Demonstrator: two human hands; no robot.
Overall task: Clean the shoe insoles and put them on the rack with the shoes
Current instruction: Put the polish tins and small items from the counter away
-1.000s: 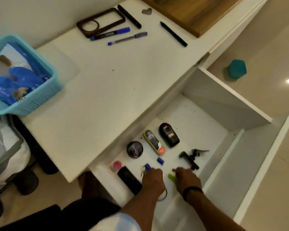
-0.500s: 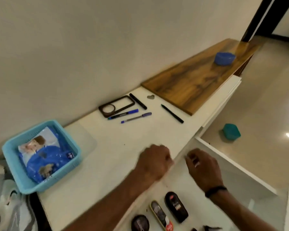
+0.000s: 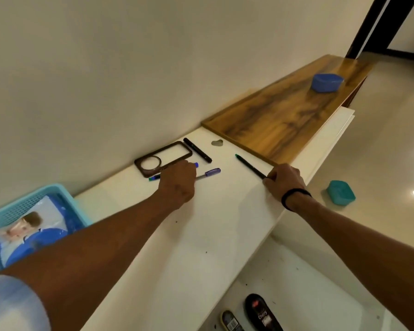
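— While both arms reach out over the white worktop point(image 3: 201, 235), what are the hands actually on?

— Pens. The left hand point(image 3: 177, 181) is curled, knuckles up, over the blue pen point(image 3: 196, 164), just beside the purple pen point(image 3: 209, 173); whether its fingers grip either one I cannot tell. The right hand point(image 3: 283, 181) sits at the worktop's front edge, fingers closed round the near end of the green-tipped pen point(image 3: 249, 165).

— And that pen's lie?

— Its long axis runs from the right hand back toward the wall, the tip ending near the wooden board point(image 3: 285, 115).

— The insoles? The shoes, the rack?

— None in view. So I cannot say which way they lie from either hand, nor which arm is nearer.

— What surrounds them?

— A phone case point(image 3: 163, 160) and a black marker point(image 3: 197, 150) by the wall, a teal basket point(image 3: 22, 206) at the left end. Below the front edge, an open drawer point(image 3: 296, 283) holds polish bottles point(image 3: 261, 314). A teal box point(image 3: 341, 192) sits on the glossy floor.

— Progress?

— Cleaning looks not yet begun, I'd judge.
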